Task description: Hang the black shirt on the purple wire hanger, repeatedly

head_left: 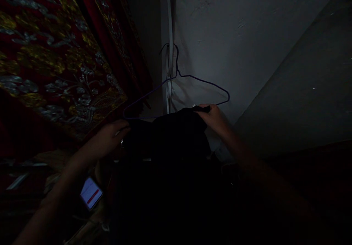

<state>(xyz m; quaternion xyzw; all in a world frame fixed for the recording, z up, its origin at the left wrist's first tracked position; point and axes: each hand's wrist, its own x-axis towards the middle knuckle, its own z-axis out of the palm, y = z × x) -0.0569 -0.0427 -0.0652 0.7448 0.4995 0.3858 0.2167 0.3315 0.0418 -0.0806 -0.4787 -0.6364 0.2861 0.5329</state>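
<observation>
A black garment (170, 138) is stretched between my two hands; its exact kind is lost in the dark. My left hand (118, 129) grips its upper left edge, with fingers closed on the cloth. At the upper right edge, my right hand (210, 117) pinches the fabric. Just above and partly behind the cloth hangs a thin purple wire hanger (202, 79). Its hook goes around a pale cord or strip on the wall. The garment's top covers part of the hanger's lower bar, and I cannot tell whether it hangs on it.
Dark red cloth with gold and silver embroidery (55, 54) hangs at the left. A lit phone (91, 193) lies at the lower left, below my left forearm. Behind the hanger is a grey wall (233, 36) with the pale vertical cord (170, 21). The lower right is very dark.
</observation>
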